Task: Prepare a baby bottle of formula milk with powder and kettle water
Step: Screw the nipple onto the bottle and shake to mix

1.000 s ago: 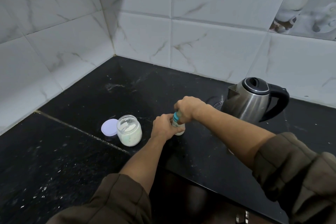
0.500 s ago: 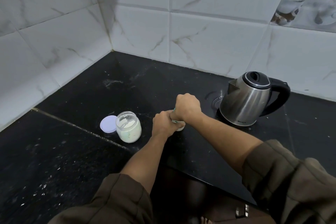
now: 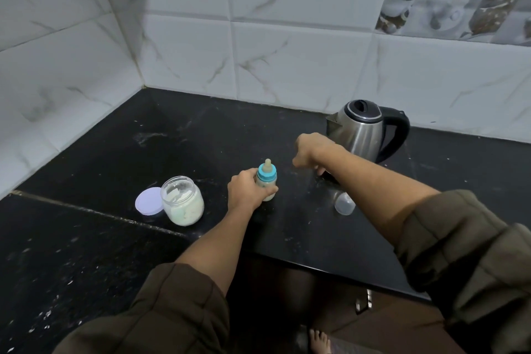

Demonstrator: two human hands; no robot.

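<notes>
Gripping the baby bottle (image 3: 266, 181), the left hand (image 3: 244, 192) holds it upright on the black desk (image 3: 86, 238). The right hand (image 3: 310, 151) hovers just beside it, fingers loosely curled, holding nothing. The kettle (image 3: 362, 129) stands behind the right hand, and the powder jar (image 3: 184, 201) sits left of the left hand.

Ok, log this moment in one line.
left hand: grips baby bottle, upright | right hand: apart from bottle | teat: on | clear cap: on counter

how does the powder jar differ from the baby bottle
The powder jar is open, its purple lid lying beside it; the baby bottle is closed with a teal-ringed teat. The jar is wider, the bottle slimmer. Nothing touches the jar; the left hand grips the bottle. Both stand upright.
</notes>
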